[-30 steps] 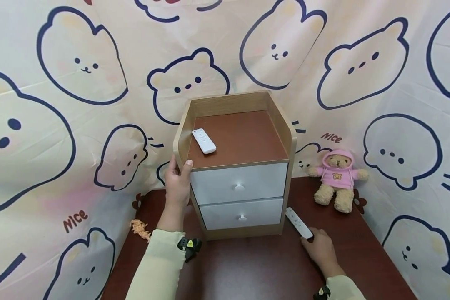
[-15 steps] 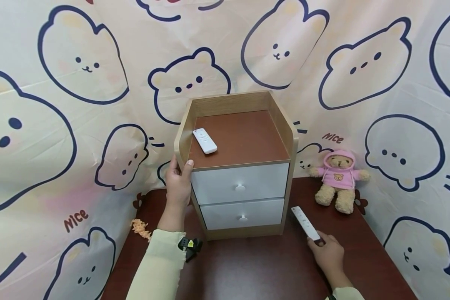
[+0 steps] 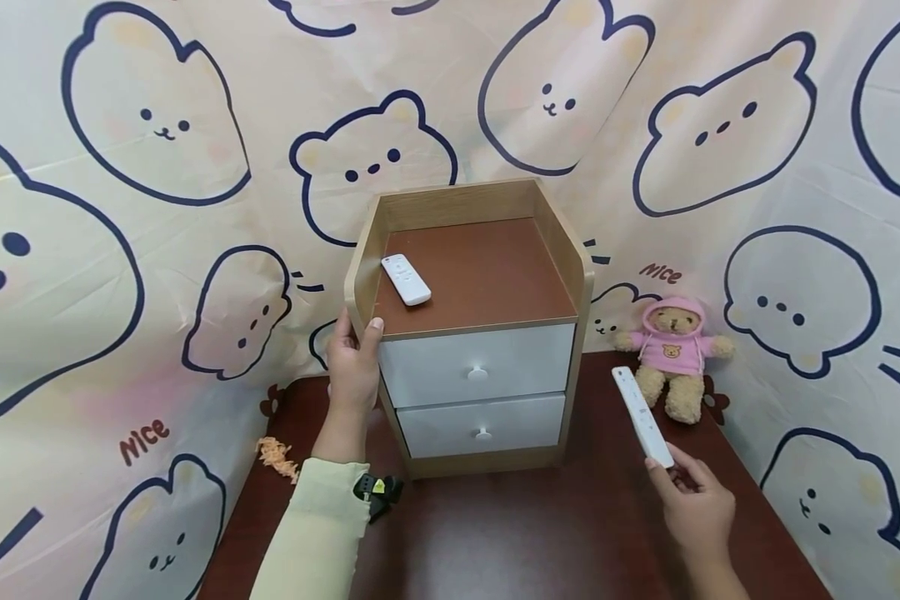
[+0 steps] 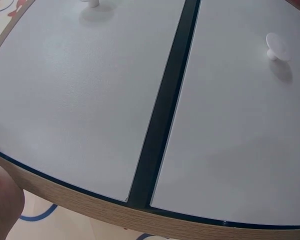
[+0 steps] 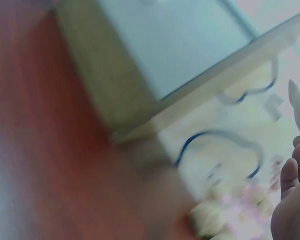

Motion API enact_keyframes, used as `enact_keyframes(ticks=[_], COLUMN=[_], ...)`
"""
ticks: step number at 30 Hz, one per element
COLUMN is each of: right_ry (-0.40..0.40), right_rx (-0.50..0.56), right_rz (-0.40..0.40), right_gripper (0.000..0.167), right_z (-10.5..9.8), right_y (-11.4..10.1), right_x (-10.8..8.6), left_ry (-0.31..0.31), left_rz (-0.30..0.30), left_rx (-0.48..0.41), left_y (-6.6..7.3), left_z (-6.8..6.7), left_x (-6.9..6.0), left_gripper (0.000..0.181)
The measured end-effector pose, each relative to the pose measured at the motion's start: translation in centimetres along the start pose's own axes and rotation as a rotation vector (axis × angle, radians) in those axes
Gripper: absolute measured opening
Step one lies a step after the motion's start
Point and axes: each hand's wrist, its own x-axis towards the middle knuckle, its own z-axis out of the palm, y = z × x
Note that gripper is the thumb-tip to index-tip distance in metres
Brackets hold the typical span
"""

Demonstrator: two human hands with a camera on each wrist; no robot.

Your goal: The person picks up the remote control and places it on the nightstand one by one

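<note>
Table before me. Cabinet stands on it toward the back; cloth behind and along both sides. At its front, upper drawer directly over lower drawer. On the cabinet's top, near the left wall: one remote. My left hand at its left side. Right of it, my right hand, holding a second remote. Beyond that, teddy bear, table's right rear. Small bundle at table's left edge.

A person's left arm is extended forward, the left hand gripping with its thumb upright, while the right hand, held lower, pinches between thumb and curled fingers.
</note>
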Motion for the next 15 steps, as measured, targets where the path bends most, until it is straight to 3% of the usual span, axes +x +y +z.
enact_keyframes(ticks=[5, 9, 15], right_ry=[0.027, -0.004, -0.084], right_rx=[0.155, 0.242, 0.293], right_rz=[-0.137, -0.235, -0.434], right_gripper=[0.037, 0.041, 0.046], right_z=[-0.9, -1.0, 1.4], right_y=[-4.3, -8.1, -14.1], right_x=[0.6, 0.8, 0.9], left_ry=[-0.003, -0.002, 0.006], left_rz=[0.000, -0.005, -0.014], left_rx=[0.008, 0.003, -0.002], left_y=[0.1, 0.2, 0.1], left_z=[0.0, 0.1, 0.1], left_x=[0.0, 0.0, 0.0], left_gripper=[0.053, 0.053, 0.055])
